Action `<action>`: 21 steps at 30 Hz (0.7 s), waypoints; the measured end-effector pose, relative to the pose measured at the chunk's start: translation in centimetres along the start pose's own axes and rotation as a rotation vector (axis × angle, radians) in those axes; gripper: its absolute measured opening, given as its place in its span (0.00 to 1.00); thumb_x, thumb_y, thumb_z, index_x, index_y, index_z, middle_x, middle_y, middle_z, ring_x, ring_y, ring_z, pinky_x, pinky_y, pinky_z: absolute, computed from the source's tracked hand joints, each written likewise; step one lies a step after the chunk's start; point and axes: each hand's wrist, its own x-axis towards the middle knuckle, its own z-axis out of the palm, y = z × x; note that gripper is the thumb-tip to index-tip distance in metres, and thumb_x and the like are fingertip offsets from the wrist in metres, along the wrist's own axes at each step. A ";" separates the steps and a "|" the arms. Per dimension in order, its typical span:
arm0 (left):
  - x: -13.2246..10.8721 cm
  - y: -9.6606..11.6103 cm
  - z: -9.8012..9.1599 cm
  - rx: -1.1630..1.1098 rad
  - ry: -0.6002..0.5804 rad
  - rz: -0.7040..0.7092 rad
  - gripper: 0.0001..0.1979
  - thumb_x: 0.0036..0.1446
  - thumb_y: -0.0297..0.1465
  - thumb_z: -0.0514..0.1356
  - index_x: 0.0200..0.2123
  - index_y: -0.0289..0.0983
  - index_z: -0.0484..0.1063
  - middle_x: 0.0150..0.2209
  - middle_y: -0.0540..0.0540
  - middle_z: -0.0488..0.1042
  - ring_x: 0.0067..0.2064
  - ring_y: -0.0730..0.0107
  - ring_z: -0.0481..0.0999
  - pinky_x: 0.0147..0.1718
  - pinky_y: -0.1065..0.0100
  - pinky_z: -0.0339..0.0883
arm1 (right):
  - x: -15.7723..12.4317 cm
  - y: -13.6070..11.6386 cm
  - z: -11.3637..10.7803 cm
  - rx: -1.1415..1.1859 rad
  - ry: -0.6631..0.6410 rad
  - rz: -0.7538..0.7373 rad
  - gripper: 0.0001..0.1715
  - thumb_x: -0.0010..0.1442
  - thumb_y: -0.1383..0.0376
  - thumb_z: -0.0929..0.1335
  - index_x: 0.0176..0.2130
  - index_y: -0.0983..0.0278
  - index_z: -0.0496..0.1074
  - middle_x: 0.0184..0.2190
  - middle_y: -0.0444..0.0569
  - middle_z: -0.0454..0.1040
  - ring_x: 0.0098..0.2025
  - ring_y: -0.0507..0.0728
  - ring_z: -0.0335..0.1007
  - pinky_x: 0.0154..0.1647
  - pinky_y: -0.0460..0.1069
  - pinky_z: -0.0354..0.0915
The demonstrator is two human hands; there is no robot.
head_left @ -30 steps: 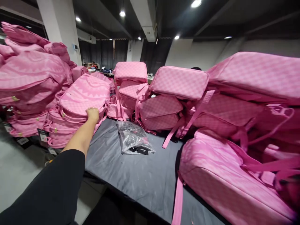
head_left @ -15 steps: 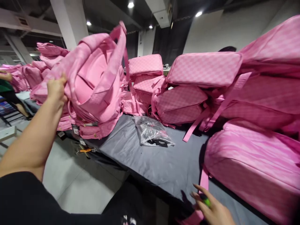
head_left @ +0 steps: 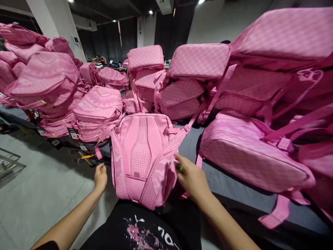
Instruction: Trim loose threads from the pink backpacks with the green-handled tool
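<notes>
A pink backpack (head_left: 139,149) stands on the near table edge against my lap. Its padded back panel and dotted shoulder straps face me, and its top leans away. My right hand (head_left: 194,175) is closed at the bag's right side, fingertips against the fabric. A small bright green thing (head_left: 180,168) shows at those fingers; its kind is unclear. My left hand (head_left: 101,177) is beside the bag's left side, slightly apart from it, with its fingers curled together. Just above them dangles the loose end of a pink strap (head_left: 98,151). Whether they pinch anything is hidden.
Stacked pink backpacks (head_left: 200,62) line the back of the grey-covered table (head_left: 221,177). Another pink bag (head_left: 249,156) lies on the right, its strap over the edge. Tagged backpacks (head_left: 97,111) stand at left. Orange-handled snips (head_left: 87,157) hang by the table edge.
The left hand has let go of the backpack it held up at the left; that bag now stands among the others there. Another backpack now stands before me, with my right hand at its side.
</notes>
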 end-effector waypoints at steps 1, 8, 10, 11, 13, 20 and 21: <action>-0.4 0.1 0.9 -0.007 -0.004 0.045 0.20 0.68 0.43 0.55 0.55 0.35 0.69 0.54 0.39 0.73 0.55 0.58 0.73 0.57 0.48 0.68 | 0.7 -1.8 0.9 -0.038 -0.056 -0.074 0.28 0.56 0.75 0.66 0.56 0.64 0.71 0.53 0.56 0.77 0.52 0.63 0.76 0.46 0.53 0.74; -7.0 3.0 11.6 0.235 -0.618 0.717 0.27 0.65 0.35 0.55 0.65 0.35 0.63 0.69 0.34 0.59 0.71 0.49 0.56 0.67 0.41 0.54 | 2.7 -4.6 5.4 -0.144 -0.262 0.094 0.13 0.62 0.77 0.63 0.36 0.65 0.74 0.35 0.57 0.79 0.38 0.62 0.78 0.33 0.50 0.69; -9.9 3.0 13.8 0.293 -0.657 0.746 0.28 0.65 0.35 0.55 0.67 0.35 0.61 0.70 0.33 0.55 0.72 0.44 0.53 0.67 0.36 0.53 | 1.8 -0.5 5.0 -0.200 -0.239 0.325 0.07 0.63 0.75 0.64 0.37 0.69 0.72 0.36 0.64 0.77 0.35 0.65 0.78 0.30 0.51 0.67; -11.2 3.0 14.5 0.301 -0.663 0.757 0.29 0.65 0.36 0.55 0.67 0.35 0.60 0.71 0.32 0.54 0.72 0.42 0.52 0.67 0.35 0.52 | 1.3 1.8 4.6 -0.217 -0.226 0.429 0.04 0.63 0.71 0.66 0.39 0.70 0.71 0.38 0.67 0.76 0.35 0.65 0.77 0.30 0.52 0.66; -13.1 3.0 15.2 0.297 -0.672 0.790 0.31 0.65 0.38 0.56 0.69 0.35 0.57 0.71 0.32 0.52 0.73 0.42 0.50 0.66 0.34 0.51 | 0.3 6.2 3.8 -0.189 -0.235 0.573 0.10 0.63 0.62 0.69 0.38 0.68 0.70 0.38 0.64 0.76 0.35 0.64 0.77 0.29 0.51 0.65; -8.3 9.0 16.3 -0.052 -0.514 1.085 0.25 0.69 0.40 0.49 0.63 0.33 0.60 0.64 0.33 0.65 0.68 0.52 0.60 0.64 0.44 0.55 | -1.9 8.9 3.1 0.054 -0.211 0.671 0.15 0.65 0.52 0.64 0.35 0.61 0.67 0.32 0.49 0.77 0.36 0.60 0.75 0.31 0.49 0.61; -6.3 10.8 16.9 -0.094 -0.491 1.199 0.24 0.69 0.41 0.48 0.61 0.33 0.63 0.61 0.33 0.68 0.66 0.53 0.62 0.64 0.46 0.55 | -2.2 8.2 2.8 0.074 -0.179 0.657 0.15 0.64 0.52 0.64 0.36 0.61 0.67 0.31 0.50 0.77 0.36 0.61 0.75 0.32 0.49 0.60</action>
